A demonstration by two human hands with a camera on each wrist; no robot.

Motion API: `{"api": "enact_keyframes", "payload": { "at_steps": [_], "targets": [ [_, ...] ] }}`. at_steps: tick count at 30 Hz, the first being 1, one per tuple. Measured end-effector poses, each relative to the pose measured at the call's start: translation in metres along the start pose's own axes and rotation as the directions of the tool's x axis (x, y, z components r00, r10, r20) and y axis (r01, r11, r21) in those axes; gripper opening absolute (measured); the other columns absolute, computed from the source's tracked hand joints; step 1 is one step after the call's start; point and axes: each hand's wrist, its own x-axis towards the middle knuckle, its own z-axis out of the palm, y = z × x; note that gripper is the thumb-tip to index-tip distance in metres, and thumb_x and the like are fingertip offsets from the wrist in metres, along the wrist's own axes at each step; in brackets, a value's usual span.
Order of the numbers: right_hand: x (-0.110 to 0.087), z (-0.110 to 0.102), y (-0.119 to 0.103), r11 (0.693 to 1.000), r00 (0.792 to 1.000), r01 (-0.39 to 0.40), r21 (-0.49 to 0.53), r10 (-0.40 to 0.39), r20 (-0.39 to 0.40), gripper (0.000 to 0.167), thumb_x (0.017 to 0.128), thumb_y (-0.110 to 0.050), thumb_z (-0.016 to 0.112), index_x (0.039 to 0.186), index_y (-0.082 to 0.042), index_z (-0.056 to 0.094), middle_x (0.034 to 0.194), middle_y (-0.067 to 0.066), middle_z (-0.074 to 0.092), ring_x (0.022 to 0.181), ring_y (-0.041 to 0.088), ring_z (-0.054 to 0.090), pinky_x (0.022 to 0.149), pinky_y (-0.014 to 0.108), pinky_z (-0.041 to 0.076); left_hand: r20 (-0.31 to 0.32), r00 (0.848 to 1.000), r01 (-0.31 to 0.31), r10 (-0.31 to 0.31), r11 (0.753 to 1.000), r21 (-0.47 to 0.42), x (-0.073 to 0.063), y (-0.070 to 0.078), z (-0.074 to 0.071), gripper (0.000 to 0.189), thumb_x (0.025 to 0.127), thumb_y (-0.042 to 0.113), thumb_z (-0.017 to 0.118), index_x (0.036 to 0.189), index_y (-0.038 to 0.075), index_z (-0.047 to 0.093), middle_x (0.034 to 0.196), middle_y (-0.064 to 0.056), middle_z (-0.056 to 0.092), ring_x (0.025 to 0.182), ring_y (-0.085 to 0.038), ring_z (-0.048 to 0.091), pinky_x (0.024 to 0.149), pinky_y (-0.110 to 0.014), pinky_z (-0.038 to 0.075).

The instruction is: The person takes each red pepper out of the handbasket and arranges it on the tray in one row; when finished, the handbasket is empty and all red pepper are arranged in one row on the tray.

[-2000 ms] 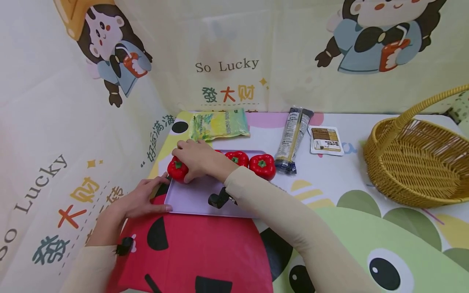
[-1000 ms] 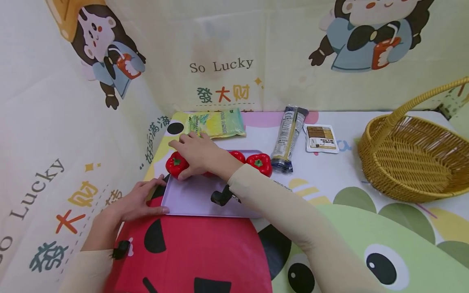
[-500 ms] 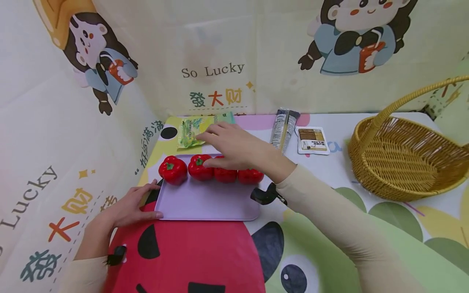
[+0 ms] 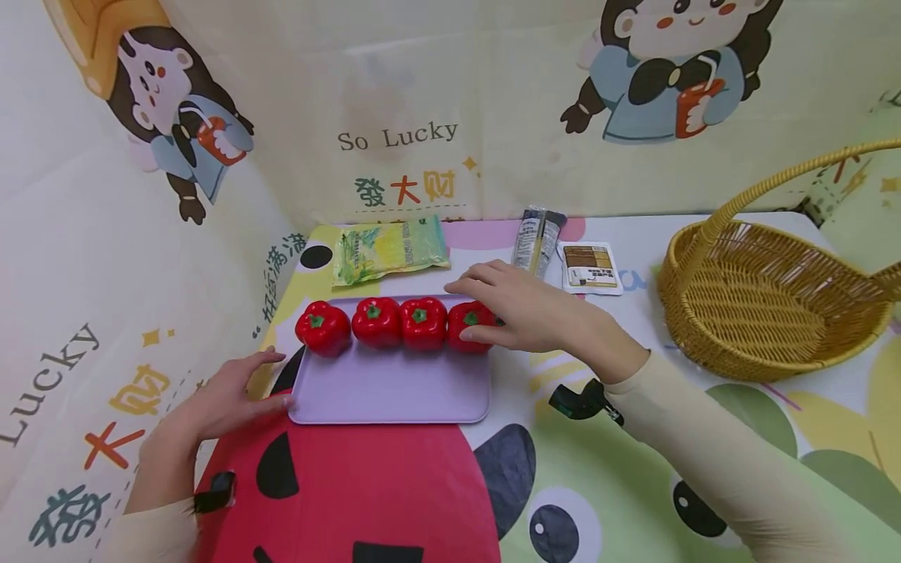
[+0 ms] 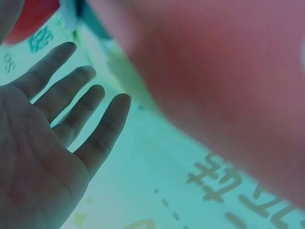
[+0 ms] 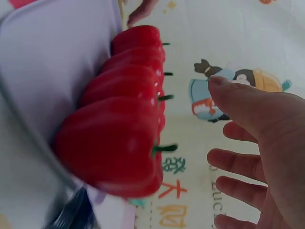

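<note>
Several red bell peppers stand in a row along the far side of a lilac tray (image 4: 390,391). In the head view the right hand (image 4: 524,309) overlaps the rightmost bell pepper (image 4: 468,325). The right wrist view shows that hand (image 6: 267,157) with fingers spread and apart from the nearest bell pepper (image 6: 112,145), its palm holding nothing. At the tray's left edge, the left hand (image 4: 221,399) has its thumb tip right by the rim, near the leftmost bell pepper (image 4: 324,328). Its fingers (image 5: 109,129) look straight and spread in the left wrist view.
Behind the tray lies a yellow-green packet (image 4: 390,249). A long wrapped package (image 4: 538,242) and a small brown-and-white sachet (image 4: 590,267) lie to the back right. A wicker basket (image 4: 732,344) with a tall handle stands at the right. Printed cloth walls rise at the left and back.
The right hand has left the leftmost bell pepper and moved right along the row to the rightmost one. The left hand has eased slightly away from the tray's edge. The head view has shifted slightly.
</note>
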Motion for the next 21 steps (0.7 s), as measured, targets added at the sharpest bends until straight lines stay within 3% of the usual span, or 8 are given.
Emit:
{"api": "enact_keyframes", "payload": {
  "at_steps": [5,12,16,21],
  "targets": [
    [-0.034,0.0,0.01,0.999,0.999,-0.032,-0.016,0.032,-0.03,0.063,0.095,-0.046,0.072,0.148,-0.015,0.053,0.14,0.005,0.056,0.13,0.026,0.05,0.111,0.051,0.043,-0.065,0.998,0.02,-0.019,1.0,0.01,-0.01,0.004,-0.015,0.093,0.087,0.048,0.08,0.154,0.002,0.036,0.149,-0.035,0.036,0.129,-0.056,0.039,0.083,-0.064,0.058],
    [-0.085,-0.003,0.028,0.989,0.987,-0.129,-0.067,0.122,-0.102,0.066,0.095,-0.043,0.074,0.148,-0.01,0.052,0.144,0.011,0.054,0.135,0.032,0.049,0.112,0.056,0.04,-0.156,0.987,-0.036,0.046,0.997,0.065,-0.009,0.037,-0.03,0.1,0.086,0.049,0.081,0.16,0.006,0.029,0.158,-0.031,0.028,0.136,-0.055,0.031,0.095,-0.074,0.046],
    [-0.106,-0.006,0.034,0.98,0.972,-0.176,-0.097,0.158,-0.172,0.067,0.092,-0.036,0.078,0.147,-0.008,0.053,0.144,0.013,0.054,0.133,0.036,0.05,0.109,0.059,0.04,-0.246,0.965,-0.071,0.094,0.992,0.1,-0.013,0.057,-0.036,0.101,0.086,0.047,0.081,0.161,0.007,0.026,0.162,-0.028,0.025,0.139,-0.054,0.029,0.097,-0.078,0.041],
    [-0.125,-0.015,0.033,0.96,0.948,-0.249,-0.131,0.213,-0.237,0.071,0.089,-0.033,0.081,0.148,-0.009,0.051,0.149,0.016,0.049,0.138,0.042,0.045,0.108,0.067,0.037,-0.334,0.919,-0.171,0.21,0.975,0.143,-0.016,0.08,-0.035,0.101,0.085,0.038,0.084,0.162,0.008,0.026,0.168,-0.022,0.02,0.142,-0.052,0.029,0.098,-0.077,0.04]
  ]
}}
